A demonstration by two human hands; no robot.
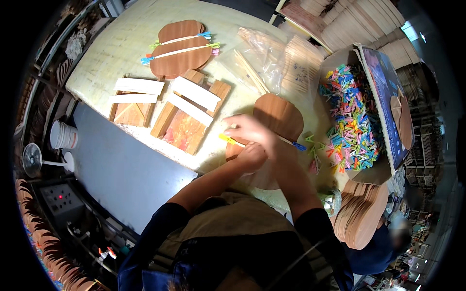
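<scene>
A thin brown guitar-body-shaped wood panel (278,114) lies before me on the table, its lower part partly hidden by my hands and forearms. A yellow clothespin (226,138) grips the left end of a light strip at its waist, and a blue clothespin (299,146) sits at the right edge. My left hand (254,157) is closed low over the panel; what its fingers hold is hidden. Crossing above it, my right hand (249,129) reaches leftward over the panel near the yellow clothespin, slightly blurred, fingers apart and nothing visible in them.
Colourful clothespins (349,116) fill a cardboard box (383,111) at right; several lie loose beside it. Another clipped panel (182,58) is at far left, near wooden blocks (194,111) with white strips. Bagged wood sticks (301,63) lie behind. Stacked panels (359,213) stand at lower right.
</scene>
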